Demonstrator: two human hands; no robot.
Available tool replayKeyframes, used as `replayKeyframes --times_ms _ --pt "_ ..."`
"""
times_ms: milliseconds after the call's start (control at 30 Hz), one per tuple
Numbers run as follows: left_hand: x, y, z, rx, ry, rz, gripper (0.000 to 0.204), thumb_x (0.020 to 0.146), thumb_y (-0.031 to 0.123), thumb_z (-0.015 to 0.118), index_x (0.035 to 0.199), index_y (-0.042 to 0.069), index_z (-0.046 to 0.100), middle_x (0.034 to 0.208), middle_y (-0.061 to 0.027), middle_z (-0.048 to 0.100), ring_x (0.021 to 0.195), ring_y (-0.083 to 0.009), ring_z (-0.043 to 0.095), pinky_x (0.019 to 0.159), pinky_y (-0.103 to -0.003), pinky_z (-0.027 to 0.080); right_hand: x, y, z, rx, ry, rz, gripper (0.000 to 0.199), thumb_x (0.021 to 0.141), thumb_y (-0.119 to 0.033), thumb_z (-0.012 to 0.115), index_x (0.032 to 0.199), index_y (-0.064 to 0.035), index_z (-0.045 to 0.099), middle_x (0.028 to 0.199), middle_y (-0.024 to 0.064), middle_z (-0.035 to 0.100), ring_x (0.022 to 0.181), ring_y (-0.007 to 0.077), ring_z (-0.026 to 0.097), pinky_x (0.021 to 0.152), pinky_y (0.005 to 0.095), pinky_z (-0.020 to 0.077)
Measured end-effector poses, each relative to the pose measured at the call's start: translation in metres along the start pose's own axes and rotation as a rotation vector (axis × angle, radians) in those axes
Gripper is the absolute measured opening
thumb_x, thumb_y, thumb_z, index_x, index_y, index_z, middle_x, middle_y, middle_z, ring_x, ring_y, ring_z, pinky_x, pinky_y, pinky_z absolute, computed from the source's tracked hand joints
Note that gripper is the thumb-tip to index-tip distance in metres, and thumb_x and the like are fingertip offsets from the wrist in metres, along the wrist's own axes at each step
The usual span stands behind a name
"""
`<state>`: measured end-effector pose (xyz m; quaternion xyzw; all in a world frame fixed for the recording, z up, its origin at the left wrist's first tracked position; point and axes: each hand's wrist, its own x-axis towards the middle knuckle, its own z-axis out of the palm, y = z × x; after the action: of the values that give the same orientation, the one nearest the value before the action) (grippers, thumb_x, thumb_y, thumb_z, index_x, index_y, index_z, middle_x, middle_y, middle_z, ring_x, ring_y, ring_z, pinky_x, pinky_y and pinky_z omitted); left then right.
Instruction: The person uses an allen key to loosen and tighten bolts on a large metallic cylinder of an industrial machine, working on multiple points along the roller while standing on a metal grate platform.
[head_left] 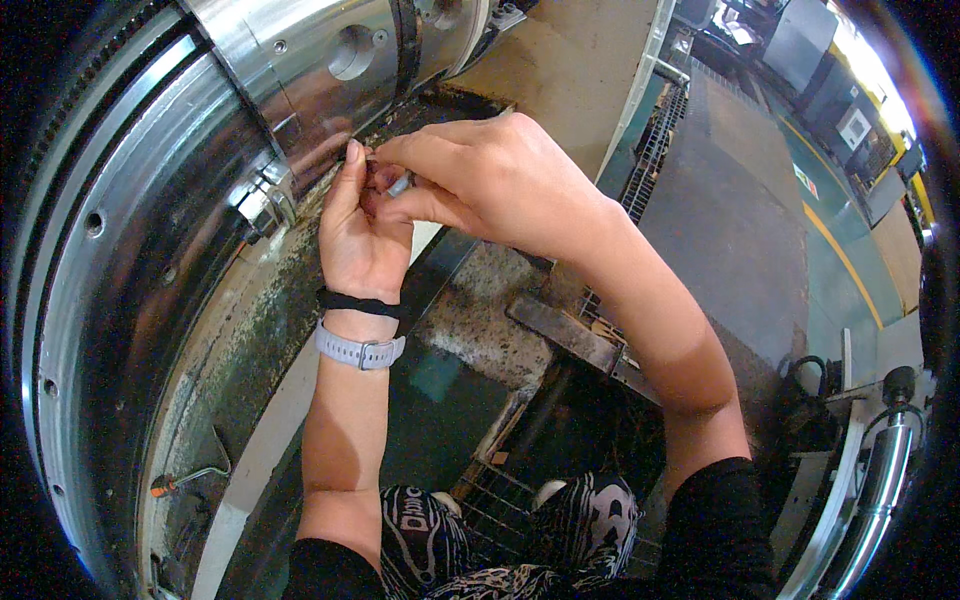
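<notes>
From my remote seat, at far left I have the large steel ring (130,310) curving down the view, and low on its ledge a bent rod tool (163,486) with an orange end, well apart from both hands. Further right, a bright metal block (262,206) sits against the ring, just left of the left hand (362,225). That hand comes up palm-inward, thumb raised and fingers curled; its grip looks part-closed, but the other hand covers it and I cannot tell whether it has hold of anything. Between the two hands is the small grey piece (400,185), its visible length slanting from lower left to upper right. The right hand (500,180) reaches in from the right, its grip nearly closed, thumb below and fingers above the piece, seemingly pinching it. I judge this grip the nearer one, with the left palm immediately left of the piece and the block beyond.
</notes>
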<state>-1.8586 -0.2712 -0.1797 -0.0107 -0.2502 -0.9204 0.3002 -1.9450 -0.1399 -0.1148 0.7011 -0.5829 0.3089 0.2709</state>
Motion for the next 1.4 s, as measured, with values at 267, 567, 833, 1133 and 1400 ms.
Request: replayKeyframes --times_ms 267,567,833,1133,1400 --pt "-0.001 -0.003 -0.003 0.076 -0.087 0.027 0.020 0.093 0.019 0.045 0.101 0.004 0.056 0.095 -0.0049 0.060 0.086 -0.0134 0.056 0.078 -0.028 0.046 0.012 -0.015 -0.001 0.966 -0.007 0.807 0.031 0.089 -0.025 0.048 0.081 0.0036 0.058 0.062 0.0178 0.058 0.056 0.0333 0.059 0.052 0.0388 0.0474" --pt "-0.010 -0.010 0.009 0.064 -0.111 0.063 0.024 0.094 0.025 0.042 0.101 0.006 0.055 0.095 -0.0032 0.060 0.085 -0.0151 0.057 0.075 -0.031 0.047 0.011 -0.020 0.029 0.887 0.414 0.764 0.028 0.087 -0.015 0.043 0.079 0.0069 0.057 0.069 0.0175 0.061 0.065 0.0258 0.062 0.061 0.0344 0.0492" --pt "-0.011 0.003 -0.003 0.040 -0.294 -0.065 0.028 0.094 0.025 0.042 0.112 0.007 0.052 0.109 -0.0058 0.058 0.097 -0.0176 0.056 0.084 -0.032 0.046 0.006 -0.028 0.039 1.161 0.446 0.825 0.035 0.093 -0.021 0.041 0.074 0.0031 0.055 0.058 0.0076 0.053 0.046 0.0125 0.047 0.044 0.0285 0.0386" --pt "-0.055 0.024 -0.051 1.258 -0.141 0.042 0.017 0.093 0.019 0.047 0.098 0.004 0.052 0.090 -0.0050 0.056 0.083 -0.0147 0.053 0.071 -0.026 0.044 -0.023 -0.022 0.074 0.998 0.443 0.549 0.017 0.091 -0.011 0.049 0.105 -0.0018 0.053 0.086 0.0048 0.054 0.070 0.0091 0.051 0.062 0.0228 0.0427" --pt "-0.098 0.077 -0.111 2.485 -0.421 0.373 0.030 0.078 0.009 0.059 0.103 -0.003 0.048 0.099 -0.0209 0.049 0.092 -0.0384 0.048 0.082 -0.044 0.040 -0.025 -0.007 0.044 1.201 0.397 0.383 0.021 0.095 -0.018 0.040 0.094 0.0000 0.051 0.082 0.0031 0.055 0.086 0.0118 0.049 0.079 0.0260 0.0406"
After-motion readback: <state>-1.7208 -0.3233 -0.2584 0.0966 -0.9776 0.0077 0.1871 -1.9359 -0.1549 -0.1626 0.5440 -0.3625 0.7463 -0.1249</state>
